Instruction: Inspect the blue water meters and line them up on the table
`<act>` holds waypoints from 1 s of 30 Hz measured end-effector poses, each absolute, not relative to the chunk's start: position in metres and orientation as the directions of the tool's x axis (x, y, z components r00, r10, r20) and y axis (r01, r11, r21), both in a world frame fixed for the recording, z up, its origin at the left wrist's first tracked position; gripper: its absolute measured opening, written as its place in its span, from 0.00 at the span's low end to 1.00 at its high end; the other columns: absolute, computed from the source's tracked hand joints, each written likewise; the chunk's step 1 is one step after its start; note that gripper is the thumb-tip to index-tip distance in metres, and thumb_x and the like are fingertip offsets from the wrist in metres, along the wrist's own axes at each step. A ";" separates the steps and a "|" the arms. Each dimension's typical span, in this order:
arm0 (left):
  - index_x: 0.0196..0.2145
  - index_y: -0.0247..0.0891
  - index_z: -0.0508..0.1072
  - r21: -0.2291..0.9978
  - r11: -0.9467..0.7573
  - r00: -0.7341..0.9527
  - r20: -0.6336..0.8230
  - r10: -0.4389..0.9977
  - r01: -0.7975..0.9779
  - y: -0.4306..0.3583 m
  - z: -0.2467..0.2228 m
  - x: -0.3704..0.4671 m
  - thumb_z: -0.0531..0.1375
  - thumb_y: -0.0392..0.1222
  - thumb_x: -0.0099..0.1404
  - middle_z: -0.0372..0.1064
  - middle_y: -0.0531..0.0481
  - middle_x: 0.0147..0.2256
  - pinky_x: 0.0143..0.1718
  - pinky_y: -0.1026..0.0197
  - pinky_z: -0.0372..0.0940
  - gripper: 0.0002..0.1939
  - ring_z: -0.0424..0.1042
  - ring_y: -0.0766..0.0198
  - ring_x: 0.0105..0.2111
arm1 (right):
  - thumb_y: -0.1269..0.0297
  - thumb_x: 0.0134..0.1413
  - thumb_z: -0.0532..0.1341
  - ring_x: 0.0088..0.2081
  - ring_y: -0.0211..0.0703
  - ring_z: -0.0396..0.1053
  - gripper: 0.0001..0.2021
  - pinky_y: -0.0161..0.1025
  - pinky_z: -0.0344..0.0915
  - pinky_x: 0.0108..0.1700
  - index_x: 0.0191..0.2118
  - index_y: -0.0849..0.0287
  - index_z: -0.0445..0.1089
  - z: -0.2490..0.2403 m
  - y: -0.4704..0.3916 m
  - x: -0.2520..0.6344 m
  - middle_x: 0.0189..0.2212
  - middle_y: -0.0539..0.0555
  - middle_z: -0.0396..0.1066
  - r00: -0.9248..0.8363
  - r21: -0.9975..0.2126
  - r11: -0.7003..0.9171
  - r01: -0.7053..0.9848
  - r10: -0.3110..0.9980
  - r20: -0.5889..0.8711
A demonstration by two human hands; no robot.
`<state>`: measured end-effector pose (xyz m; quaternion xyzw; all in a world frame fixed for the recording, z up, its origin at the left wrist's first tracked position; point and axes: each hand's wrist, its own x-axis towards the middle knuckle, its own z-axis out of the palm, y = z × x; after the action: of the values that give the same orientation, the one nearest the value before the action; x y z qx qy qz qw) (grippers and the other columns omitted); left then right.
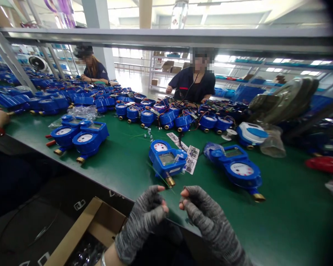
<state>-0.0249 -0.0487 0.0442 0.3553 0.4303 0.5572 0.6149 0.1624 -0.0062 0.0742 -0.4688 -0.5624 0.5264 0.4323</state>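
Both gloved hands are held low over the table's near edge, fingertips turned toward each other. The left hand [147, 216] is curled, with thumb and forefinger parted; at the right hand [207, 212] the fingertips are pressed together, and whether anything small is pinched cannot be told. The blue water meter [166, 160] is set just beyond, its brass fitting [170, 181] pointed handward. The right forearm is cut off by the frame; the cardboard box [74, 231] is partly covered by the left arm. Bare green tabletop [288, 218] is left at right.
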 end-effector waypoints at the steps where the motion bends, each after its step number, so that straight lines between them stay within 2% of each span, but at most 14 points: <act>1: 0.54 0.45 0.69 0.936 0.051 -0.041 -0.069 0.997 -0.349 -0.042 0.043 -0.036 0.67 0.49 0.58 0.71 0.48 0.37 0.36 0.61 0.67 0.27 0.71 0.62 0.34 | 0.54 0.49 0.69 0.36 0.51 0.76 0.15 0.44 0.75 0.37 0.41 0.55 0.74 0.072 -0.005 0.167 0.39 0.58 0.77 -0.169 -0.988 0.059 0.141 0.985 0.035; 3: 0.56 0.46 0.67 0.975 -0.189 -0.167 0.168 0.972 -0.120 -0.020 0.048 -0.062 0.64 0.47 0.62 0.72 0.48 0.41 0.42 0.57 0.68 0.25 0.73 0.60 0.38 | 0.53 0.50 0.68 0.38 0.54 0.76 0.15 0.47 0.75 0.39 0.41 0.54 0.76 0.070 -0.004 0.176 0.39 0.58 0.78 -0.131 -0.966 0.117 0.229 0.987 0.088; 4: 0.57 0.47 0.66 0.942 -0.322 -0.208 0.335 0.919 0.094 -0.006 0.054 -0.075 0.64 0.44 0.62 0.72 0.47 0.46 0.48 0.55 0.67 0.26 0.72 0.59 0.44 | 0.52 0.50 0.68 0.40 0.55 0.76 0.14 0.48 0.76 0.40 0.41 0.53 0.77 0.070 -0.004 0.181 0.39 0.58 0.78 -0.113 -0.956 0.135 0.259 0.988 0.109; 5: 0.58 0.47 0.65 0.841 -0.417 -0.192 0.498 0.845 0.345 0.010 0.061 -0.087 0.65 0.42 0.61 0.69 0.45 0.53 0.56 0.51 0.63 0.28 0.69 0.55 0.52 | 0.52 0.49 0.68 0.41 0.56 0.76 0.14 0.49 0.75 0.42 0.41 0.52 0.77 0.071 -0.005 0.186 0.40 0.58 0.78 -0.099 -0.946 0.153 0.286 0.987 0.129; 6: 0.59 0.46 0.64 0.693 -0.473 -0.069 0.599 0.798 0.545 0.026 0.068 -0.096 0.65 0.41 0.60 0.65 0.44 0.58 0.61 0.47 0.57 0.30 0.63 0.52 0.58 | 0.52 0.48 0.68 0.43 0.57 0.75 0.14 0.50 0.75 0.43 0.40 0.51 0.78 0.073 -0.005 0.191 0.41 0.57 0.78 -0.090 -0.933 0.173 0.315 0.984 0.152; 8: 0.61 0.44 0.64 0.428 -0.559 0.221 0.618 0.755 0.710 0.056 0.080 -0.108 0.65 0.41 0.60 0.60 0.45 0.62 0.65 0.43 0.49 0.32 0.55 0.50 0.64 | 0.52 0.46 0.69 0.43 0.58 0.75 0.13 0.50 0.76 0.44 0.38 0.50 0.78 0.079 -0.005 0.202 0.41 0.56 0.78 -0.083 -0.895 0.215 0.390 0.977 0.199; 10: 0.60 0.45 0.65 0.291 -0.627 0.413 0.545 0.730 0.723 0.078 0.088 -0.108 0.65 0.43 0.61 0.62 0.47 0.61 0.66 0.45 0.48 0.29 0.57 0.52 0.63 | 0.53 0.45 0.69 0.42 0.57 0.76 0.12 0.48 0.76 0.43 0.36 0.50 0.79 0.085 -0.006 0.211 0.40 0.56 0.78 -0.068 -0.860 0.234 0.453 0.971 0.229; 13: 0.57 0.47 0.68 0.257 -0.652 0.466 0.522 0.715 0.713 0.091 0.087 -0.094 0.65 0.48 0.61 0.67 0.48 0.58 0.63 0.50 0.53 0.27 0.63 0.55 0.58 | 0.54 0.45 0.70 0.38 0.53 0.77 0.11 0.42 0.77 0.39 0.34 0.52 0.78 0.095 -0.007 0.217 0.36 0.55 0.78 -0.017 -0.859 0.212 0.466 0.973 0.230; 16: 0.53 0.45 0.72 0.272 -0.605 0.369 0.587 0.721 0.748 0.084 0.076 -0.075 0.67 0.52 0.57 0.70 0.47 0.55 0.60 0.47 0.56 0.27 0.65 0.51 0.55 | 0.54 0.40 0.72 0.30 0.49 0.76 0.13 0.37 0.75 0.30 0.30 0.55 0.75 0.104 -0.006 0.217 0.29 0.54 0.77 0.089 -0.906 0.166 0.390 0.972 0.217; 19: 0.49 0.44 0.75 0.307 -0.546 0.239 0.659 0.713 0.780 0.072 0.065 -0.061 0.65 0.54 0.58 0.72 0.46 0.51 0.57 0.45 0.58 0.23 0.67 0.49 0.52 | 0.54 0.38 0.73 0.27 0.45 0.73 0.14 0.34 0.72 0.26 0.29 0.55 0.74 0.112 -0.003 0.214 0.26 0.51 0.76 0.162 -0.923 0.162 0.350 0.960 0.230; 23: 0.51 0.46 0.74 0.344 -0.543 0.152 0.724 0.673 0.766 0.064 0.056 -0.055 0.62 0.48 0.63 0.73 0.47 0.49 0.54 0.48 0.60 0.18 0.68 0.53 0.50 | 0.55 0.44 0.70 0.23 0.40 0.68 0.11 0.32 0.67 0.23 0.25 0.55 0.72 0.120 0.000 0.206 0.23 0.49 0.72 0.116 -0.886 0.197 0.420 0.957 0.267; 26: 0.51 0.47 0.74 0.368 -0.565 0.128 0.746 0.653 0.739 0.064 0.055 -0.054 0.62 0.45 0.63 0.73 0.49 0.49 0.56 0.48 0.60 0.18 0.68 0.54 0.50 | 0.57 0.44 0.69 0.23 0.39 0.67 0.10 0.31 0.67 0.23 0.25 0.56 0.71 0.122 0.001 0.198 0.22 0.49 0.70 0.111 -0.876 0.222 0.428 0.949 0.295; 30: 0.52 0.43 0.72 0.455 -0.576 0.045 0.758 0.651 0.679 0.061 0.055 -0.053 0.63 0.43 0.63 0.73 0.47 0.49 0.58 0.49 0.61 0.19 0.69 0.55 0.52 | 0.57 0.46 0.68 0.23 0.39 0.67 0.10 0.31 0.66 0.23 0.25 0.56 0.71 0.122 0.002 0.192 0.22 0.49 0.70 0.077 -0.868 0.227 0.442 0.954 0.289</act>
<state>-0.0534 0.0610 0.0549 0.7227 0.4601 0.5156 -0.0138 0.1923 0.0024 0.1223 -0.5602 -0.6234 0.2699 0.4741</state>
